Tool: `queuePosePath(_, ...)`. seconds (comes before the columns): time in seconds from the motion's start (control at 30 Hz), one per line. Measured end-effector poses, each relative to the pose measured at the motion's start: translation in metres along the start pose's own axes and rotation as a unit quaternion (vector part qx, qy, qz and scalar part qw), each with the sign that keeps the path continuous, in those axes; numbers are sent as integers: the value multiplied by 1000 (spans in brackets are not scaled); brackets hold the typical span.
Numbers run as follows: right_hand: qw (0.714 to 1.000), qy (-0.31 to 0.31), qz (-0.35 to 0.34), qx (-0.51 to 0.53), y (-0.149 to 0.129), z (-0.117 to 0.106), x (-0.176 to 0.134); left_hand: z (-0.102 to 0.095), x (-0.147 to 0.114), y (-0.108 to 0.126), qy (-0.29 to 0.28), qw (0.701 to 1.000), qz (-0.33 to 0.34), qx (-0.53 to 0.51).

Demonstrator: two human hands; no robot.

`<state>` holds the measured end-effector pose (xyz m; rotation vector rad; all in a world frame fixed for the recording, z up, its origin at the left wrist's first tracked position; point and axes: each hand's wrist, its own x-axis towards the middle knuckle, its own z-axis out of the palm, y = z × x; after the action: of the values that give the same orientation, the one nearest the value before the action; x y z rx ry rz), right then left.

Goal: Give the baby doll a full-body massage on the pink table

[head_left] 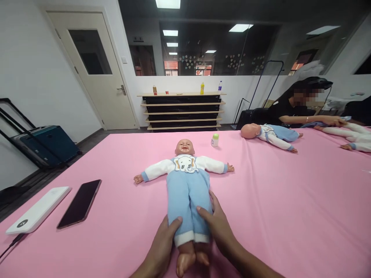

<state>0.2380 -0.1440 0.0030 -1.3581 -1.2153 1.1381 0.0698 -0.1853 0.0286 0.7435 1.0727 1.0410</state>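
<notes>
both gripping the baby doll (188, 181) at frame centre by its blue trouser legs: left hand (162, 247) lower centre, right hand (218, 226) beside it, on pink table (290, 212).

Right of the doll (188, 185), the pink bench (290, 208) lies open as far as a second doll (271, 135) near the far edge. Left of it, a black phone (79, 203) and a white power bank (39, 209) block the near-left corner. A small bottle (215, 139) stands just beyond the doll's head.
</notes>
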Motion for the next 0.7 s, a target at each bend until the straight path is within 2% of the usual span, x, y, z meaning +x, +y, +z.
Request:
queuePosePath(0.07,999,-4,3,-46,-1,2,-8,-2,1,-5,82,992,40,85)
queuePosePath(0.13,994,-20,0,-110,-7,3,-10,-5,0,-7,113,970,79,198)
queuePosePath(0.23,978,-45,-7,-205,-21,-2,-9,-8,-5,-2,96,907,115,394)
queuePosePath(0.33,954,-72,-8,-290,-33,-9,-7,-9,-7,5,81,841,87,528)
queuePosePath(0.47,924,-106,2,-368,-35,-9,-6,-10,-4,0,72,790,63,605)
queuePosePath(0.63,904,-100,20,-415,-23,0,-10,-13,0,-10,1,779,107,617)
queuePosePath(0.7,900,-97,22,-423,-22,-2,-11,-15,-1,-5,13,765,103,636)
